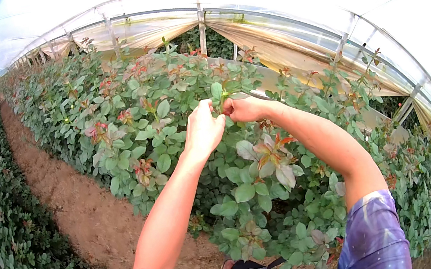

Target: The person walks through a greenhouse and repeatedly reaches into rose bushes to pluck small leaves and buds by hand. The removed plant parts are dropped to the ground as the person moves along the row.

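Both of my hands meet at a leafy rose shoot [217, 91] that stands above the bed. My left hand [203, 130] closes around it from the left, its thumb pointing toward the right hand. Opposite it, my right hand [247, 109] has its fingers curled and pinches at the same shoot. The stem between the fingers is mostly hidden. Green leaves show just above the fingertips. Below the hands, a rose bush with reddish young leaves [272, 155] spreads over broad green foliage [244, 192].
A bare soil path [67, 193] runs along the left, with another row of plants [6, 238] beyond it. Behind the bed, gathered plastic sheeting [252, 47] hangs from greenhouse posts [202, 30]. My feet [227, 266] stand on soil close to the bushes.
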Tool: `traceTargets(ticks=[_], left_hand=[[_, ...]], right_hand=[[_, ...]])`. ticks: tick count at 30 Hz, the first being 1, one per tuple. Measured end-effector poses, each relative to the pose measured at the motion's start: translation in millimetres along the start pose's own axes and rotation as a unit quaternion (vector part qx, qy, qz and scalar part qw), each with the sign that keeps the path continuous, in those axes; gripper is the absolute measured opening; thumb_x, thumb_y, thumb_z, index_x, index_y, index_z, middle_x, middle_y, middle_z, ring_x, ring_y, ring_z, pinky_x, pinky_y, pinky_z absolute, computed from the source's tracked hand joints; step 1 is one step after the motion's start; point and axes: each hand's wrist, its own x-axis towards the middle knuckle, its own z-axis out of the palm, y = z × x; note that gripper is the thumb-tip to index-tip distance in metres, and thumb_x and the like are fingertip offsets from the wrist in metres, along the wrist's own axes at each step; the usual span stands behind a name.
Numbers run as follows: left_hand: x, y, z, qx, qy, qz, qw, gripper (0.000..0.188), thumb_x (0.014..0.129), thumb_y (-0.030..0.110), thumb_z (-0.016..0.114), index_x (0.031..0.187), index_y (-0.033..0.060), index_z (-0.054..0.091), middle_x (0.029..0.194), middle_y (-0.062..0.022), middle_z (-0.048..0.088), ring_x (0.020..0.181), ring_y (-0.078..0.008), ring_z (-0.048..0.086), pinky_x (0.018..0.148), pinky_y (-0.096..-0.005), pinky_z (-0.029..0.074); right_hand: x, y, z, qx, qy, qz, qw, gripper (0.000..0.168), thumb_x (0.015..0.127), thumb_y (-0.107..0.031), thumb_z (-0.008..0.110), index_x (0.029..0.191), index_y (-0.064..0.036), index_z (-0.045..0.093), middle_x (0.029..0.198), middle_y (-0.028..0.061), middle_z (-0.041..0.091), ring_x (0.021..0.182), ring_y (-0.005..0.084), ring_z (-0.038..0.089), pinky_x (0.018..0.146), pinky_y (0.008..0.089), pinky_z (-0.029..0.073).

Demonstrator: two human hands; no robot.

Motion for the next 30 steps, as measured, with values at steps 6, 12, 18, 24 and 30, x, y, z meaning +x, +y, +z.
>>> traceTargets(ticks=[6, 12, 18, 24, 30], left_hand=[[7.6, -13.2, 19.4, 0.075, -0.052, -0.017, 0.996, 0.028, 0.089, 0.021, 0.075, 0.104, -0.0025, 0.069, 0.093, -0.0166, 0.075, 0.084, -0.0269, 0.073, 0.079, -0.04, 0.057], [4.6, -14.1, 27.9, 0.081, -0.028, 0.023, 0.996, 0.021, 0.088, 0.017, 0.069, 0.096, -0.0023, 0.07, 0.088, -0.0184, 0.074, 0.084, -0.0331, 0.073, 0.078, -0.0425, 0.057], [20.1, -26.5, 44.9, -0.104, -0.061, -0.061, 0.991, 0.019, 0.088, 0.019, 0.067, 0.095, 0.0017, 0.066, 0.084, -0.0084, 0.068, 0.073, -0.0237, 0.065, 0.07, -0.0369, 0.052], [23.4, -67.1, 58.6, -0.614, -0.08, -0.32, 0.717, 0.012, 0.097, 0.022, 0.064, 0.099, 0.014, 0.056, 0.086, -0.0009, 0.064, 0.064, -0.0119, 0.052, 0.05, -0.0259, 0.037], [-61.8, -93.0, 10.0, -0.489, 0.043, -0.184, 0.852, 0.021, 0.108, 0.029, 0.055, 0.114, 0.0081, 0.056, 0.12, -0.0067, 0.066, 0.081, -0.0112, 0.068, 0.06, -0.0258, 0.048]], right_hand=[[14.3, 22.8, -15.4, 0.128, -0.161, -0.034, 0.978, 0.023, 0.077, -0.019, 0.078, 0.094, -0.003, 0.076, 0.084, 0.0057, 0.073, 0.076, 0.0153, 0.067, 0.068, 0.0329, 0.054], [30.1, 42.5, -13.4, 0.26, -0.238, 0.1, 0.93, 0.018, 0.082, -0.02, 0.075, 0.093, -0.005, 0.075, 0.078, 0.0025, 0.068, 0.067, 0.0112, 0.063, 0.057, 0.0262, 0.051], [12.0, 32.7, -39.5, 0.237, -0.12, 0.083, 0.96, 0.014, 0.089, -0.018, 0.073, 0.09, -0.004, 0.073, 0.08, 0.0008, 0.068, 0.07, 0.0093, 0.059, 0.061, 0.0269, 0.047], [-40.1, 18.5, -76.1, 0.252, 0.112, 0.128, 0.953, 0.005, 0.1, -0.014, 0.064, 0.098, -0.011, 0.067, 0.083, -0.006, 0.063, 0.066, 0.0026, 0.058, 0.059, 0.0231, 0.045], [-140.3, -65.1, -100.0, 0.239, 0.209, 0.149, 0.937, 0.014, 0.1, -0.024, 0.067, 0.098, -0.01, 0.067, 0.088, -0.0032, 0.067, 0.072, 0.0038, 0.058, 0.066, 0.0227, 0.046]])
